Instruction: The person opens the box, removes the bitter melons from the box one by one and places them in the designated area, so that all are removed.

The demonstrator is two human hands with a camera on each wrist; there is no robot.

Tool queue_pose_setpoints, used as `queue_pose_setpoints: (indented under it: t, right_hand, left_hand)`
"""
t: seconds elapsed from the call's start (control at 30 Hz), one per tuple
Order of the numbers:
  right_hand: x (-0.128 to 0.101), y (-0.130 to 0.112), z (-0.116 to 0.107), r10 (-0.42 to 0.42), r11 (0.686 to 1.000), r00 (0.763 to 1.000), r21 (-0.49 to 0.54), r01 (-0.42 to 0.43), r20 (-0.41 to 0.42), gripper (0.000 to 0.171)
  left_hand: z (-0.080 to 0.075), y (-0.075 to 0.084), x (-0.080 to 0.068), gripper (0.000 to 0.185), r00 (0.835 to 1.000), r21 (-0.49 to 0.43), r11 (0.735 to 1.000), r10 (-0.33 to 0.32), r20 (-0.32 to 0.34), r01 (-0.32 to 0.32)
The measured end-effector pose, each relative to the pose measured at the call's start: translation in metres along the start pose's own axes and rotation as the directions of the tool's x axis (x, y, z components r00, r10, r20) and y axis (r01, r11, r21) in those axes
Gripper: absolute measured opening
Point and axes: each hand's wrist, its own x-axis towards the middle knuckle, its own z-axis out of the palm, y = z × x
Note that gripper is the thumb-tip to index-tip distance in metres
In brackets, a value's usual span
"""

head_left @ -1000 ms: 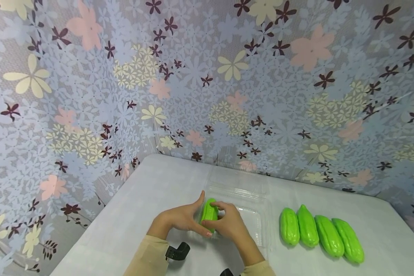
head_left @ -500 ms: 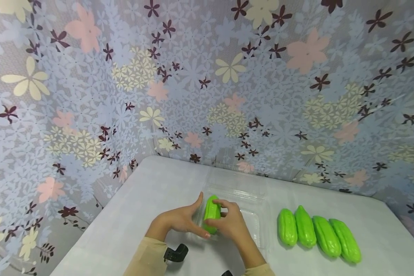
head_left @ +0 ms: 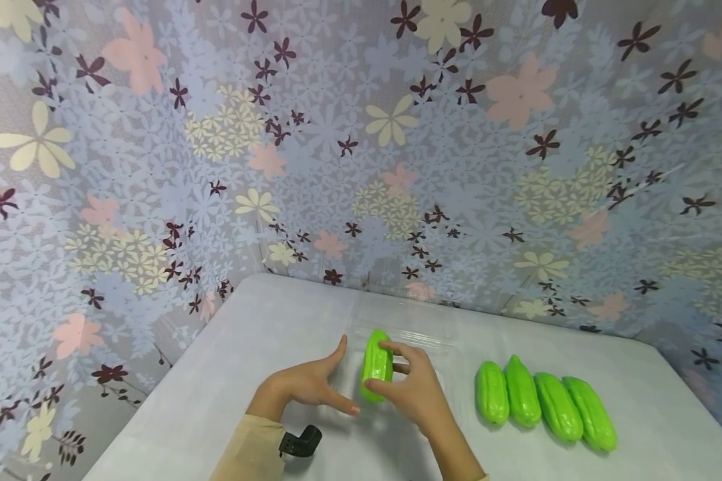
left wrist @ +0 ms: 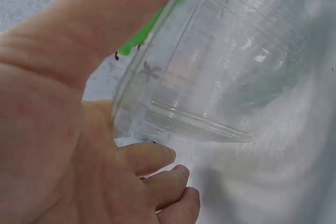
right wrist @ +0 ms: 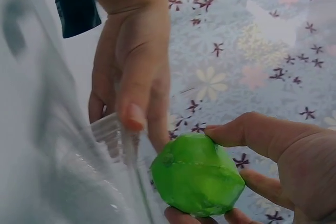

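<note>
head view: a green gourd (head_left: 377, 364) is pinched between thumb and fingers of the right hand (head_left: 415, 391), above a clear plastic tray (head_left: 433, 344). four more gourds (head_left: 544, 404) are lined up to the right of that grip.

left wrist view: the tray's edge (left wrist: 173, 124) is touched by the left hand (left wrist: 58, 129), fingers relaxed.

right wrist view: the gourd (right wrist: 197, 174) is gripped at its end.

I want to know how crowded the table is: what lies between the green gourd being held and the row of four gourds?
In the head view, only the clear plastic tray and the right hand gripping the held gourd lie before the row of four gourds.
</note>
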Motion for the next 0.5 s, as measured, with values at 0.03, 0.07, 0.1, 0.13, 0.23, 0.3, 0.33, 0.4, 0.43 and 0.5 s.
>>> queue_pose_setpoints:
  t: [0.03,0.07,0.1,0.13,0.23,0.3,0.33,0.4,0.43,0.5]
  right_hand:
    - [-0.001,-0.001,-0.002,0.006,1.0,1.0,-0.004,-0.006,0.001,0.067]
    - [-0.003,-0.002,-0.004,0.013,1.0,1.0,-0.008,-0.013,0.002,0.067]
    - [-0.004,-0.003,-0.007,0.019,1.0,1.0,-0.01,-0.019,0.003,0.067]
    - [-0.006,-0.003,-0.01,0.024,1.0,1.0,-0.013,-0.024,0.004,0.066]
    - [-0.009,-0.002,-0.019,0.028,1.0,1.0,-0.01,-0.028,0.003,0.066]
    - [-0.012,0.0,-0.025,0.026,1.0,1.0,0.001,-0.026,0.005,0.065]
    - [-0.014,0.002,-0.028,0.028,1.0,1.0,0.005,-0.028,0.006,0.064]
    - [-0.017,0.005,-0.035,0.031,0.999,1.0,0.017,-0.031,0.006,0.064]
    - [-0.019,0.006,-0.038,0.037,0.999,0.999,0.02,-0.037,0.006,0.064]
    - [-0.024,0.009,-0.046,0.052,0.998,0.999,0.025,-0.052,0.013,0.064]
  left_hand:
    - [0.0,0.0,0.0,0.13,1.0,0.001,1.0,-0.001,-0.001,0.001]
    - [0.0,0.0,0.0,0.13,1.0,-0.001,1.0,-0.002,-0.001,0.002]
    - [0.0,0.0,-0.001,0.129,1.0,-0.003,1.0,-0.004,-0.002,0.004]
    - [0.0,0.0,-0.001,0.129,1.0,-0.005,1.0,-0.003,-0.002,0.003]
    - [-0.001,0.0,-0.001,0.129,1.0,-0.004,1.0,0.001,-0.009,-0.001]
    - [-0.001,0.001,-0.002,0.129,1.0,-0.003,1.0,0.004,-0.015,-0.004]
    - [-0.001,0.001,-0.002,0.129,1.0,-0.003,1.0,0.005,-0.016,-0.005]
    - [-0.001,0.001,-0.001,0.129,1.0,-0.004,1.0,0.007,-0.016,-0.007]
    - [-0.001,0.001,-0.001,0.13,1.0,-0.005,1.0,0.006,-0.015,-0.006]
    - [-0.001,0.001,-0.001,0.13,1.0,-0.005,1.0,0.008,-0.011,-0.008]
